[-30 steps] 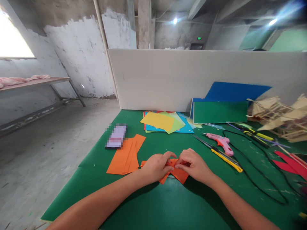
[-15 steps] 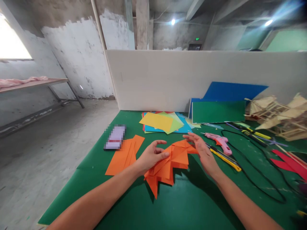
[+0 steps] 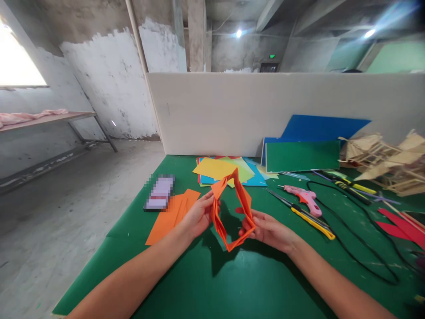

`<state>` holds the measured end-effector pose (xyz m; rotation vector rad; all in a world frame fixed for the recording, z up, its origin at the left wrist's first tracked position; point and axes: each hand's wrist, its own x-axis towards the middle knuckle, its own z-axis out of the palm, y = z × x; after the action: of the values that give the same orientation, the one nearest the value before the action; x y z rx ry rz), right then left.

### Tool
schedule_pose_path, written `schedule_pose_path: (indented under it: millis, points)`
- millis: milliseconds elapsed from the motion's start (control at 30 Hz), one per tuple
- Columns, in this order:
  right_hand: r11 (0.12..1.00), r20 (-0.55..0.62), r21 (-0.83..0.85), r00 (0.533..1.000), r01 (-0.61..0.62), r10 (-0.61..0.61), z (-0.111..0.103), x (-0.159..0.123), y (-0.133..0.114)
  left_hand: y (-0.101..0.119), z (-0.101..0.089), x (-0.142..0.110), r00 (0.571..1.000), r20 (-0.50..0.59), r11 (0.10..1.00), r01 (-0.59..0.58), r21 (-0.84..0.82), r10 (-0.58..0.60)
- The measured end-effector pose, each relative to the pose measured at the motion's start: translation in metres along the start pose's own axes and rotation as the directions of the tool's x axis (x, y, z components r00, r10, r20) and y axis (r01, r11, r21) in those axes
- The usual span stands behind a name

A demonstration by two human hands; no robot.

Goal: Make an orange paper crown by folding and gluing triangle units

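Both my hands hold a folded orange paper piece [image 3: 247, 208] upright above the green table mat [image 3: 199, 283]. It is pulled open into a hollow four-sided ring. My left hand [image 3: 199, 215] pinches its left edge. My right hand [image 3: 265, 228] grips its lower right edge with fingers curled. Flat orange paper strips [image 3: 169, 216] lie on the mat just left of my left hand.
A stack of coloured paper sheets [image 3: 222, 169] lies behind the ring. A pink glue gun [image 3: 303, 198], a yellow utility knife [image 3: 312, 218] and a black cable [image 3: 358, 239] lie to the right. Blue and green boards [image 3: 302, 155] lean on a white partition [image 3: 265, 110]. A blurred flat object [image 3: 160, 192] sits at left.
The orange paper was pressed flat on the mat, then lifted and spread. Now it stands upright, opened into a ring between both hands.
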<state>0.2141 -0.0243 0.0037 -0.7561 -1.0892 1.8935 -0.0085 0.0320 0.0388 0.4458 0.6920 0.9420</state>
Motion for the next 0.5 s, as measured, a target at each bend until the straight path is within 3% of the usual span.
schedule_pose_path:
  millis: [167,300,500]
  points:
    - [0.997,-0.121,0.011,0.990,0.074,-0.072,-0.008,0.000,-0.001,0.006,-0.004,0.006,0.997,-0.008,0.997,0.073,-0.004,-0.073]
    - [0.990,-0.137,0.101,0.987,0.098,-0.084,-0.007,0.002,-0.003,0.005,-0.007,0.007,0.994,-0.057,0.992,0.097,0.076,-0.092]
    - [0.954,-0.285,0.234,0.951,0.188,-0.117,-0.014,0.002,-0.006,0.015,-0.011,0.014,0.994,-0.064,0.995,0.087,-0.050,-0.090]
